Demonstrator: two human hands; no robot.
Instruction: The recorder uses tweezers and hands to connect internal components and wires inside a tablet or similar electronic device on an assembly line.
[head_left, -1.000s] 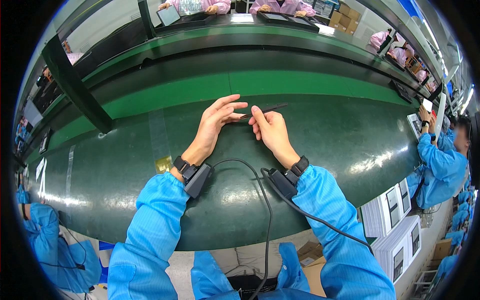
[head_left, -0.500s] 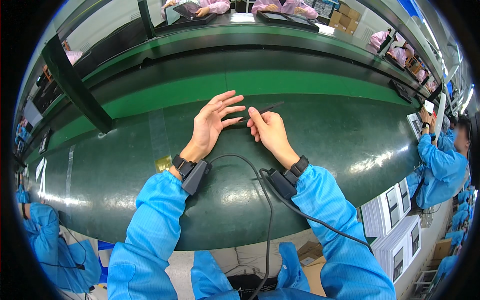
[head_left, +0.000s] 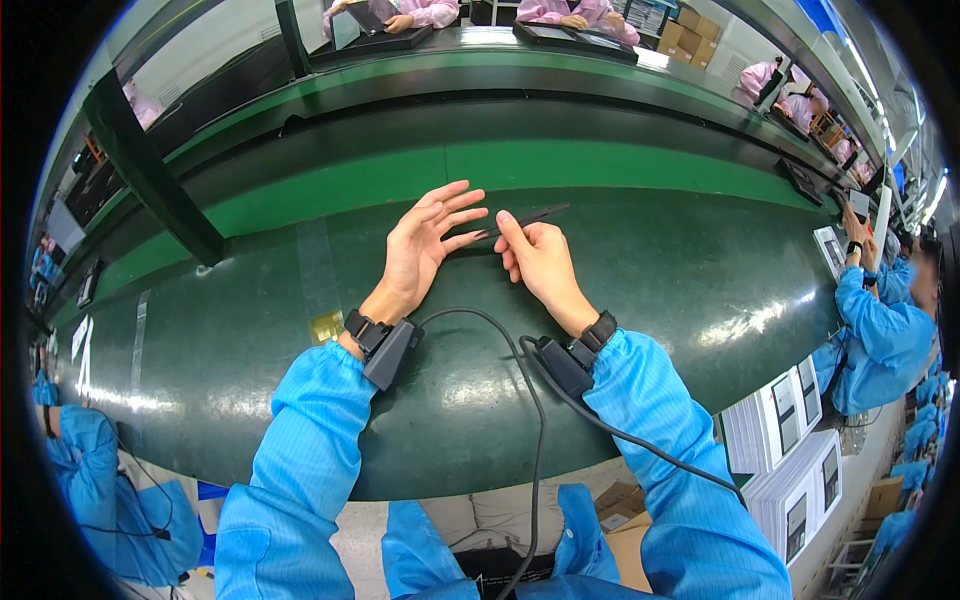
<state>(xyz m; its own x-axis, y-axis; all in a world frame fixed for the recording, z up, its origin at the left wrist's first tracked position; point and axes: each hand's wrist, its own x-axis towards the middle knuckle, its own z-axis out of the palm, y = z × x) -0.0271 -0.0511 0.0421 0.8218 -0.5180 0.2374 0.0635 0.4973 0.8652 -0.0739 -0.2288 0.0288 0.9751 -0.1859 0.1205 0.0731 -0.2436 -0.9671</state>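
Note:
My right hand (head_left: pixel 540 262) is closed, thumb on top, around a slim black stick-like tool (head_left: pixel 546 213). One end of the tool sticks out to the far right, and the other points toward my left hand (head_left: pixel 425 240). My left hand is held up with its fingers spread and the palm turned inward. Its lowest fingertip is close to the tool's left end; I cannot tell whether they touch. Both hands are above the dark green worktable (head_left: pixel 450 400). Part of the tool is hidden behind the right fingers.
Black wrist units (head_left: pixel 393 353) on both wrists trail a black cable (head_left: pixel 540 420) toward my lap. Stacked white boxes (head_left: pixel 765 425) stand at the right. A green post (head_left: pixel 150 170) rises at the left. A co-worker in blue (head_left: pixel 880 325) sits right; people in pink work across the bench.
My hands and the tool have stayed almost still. Across the bench, the pink-sleeved people have shifted slightly, and the co-worker at the right has moved their hands.

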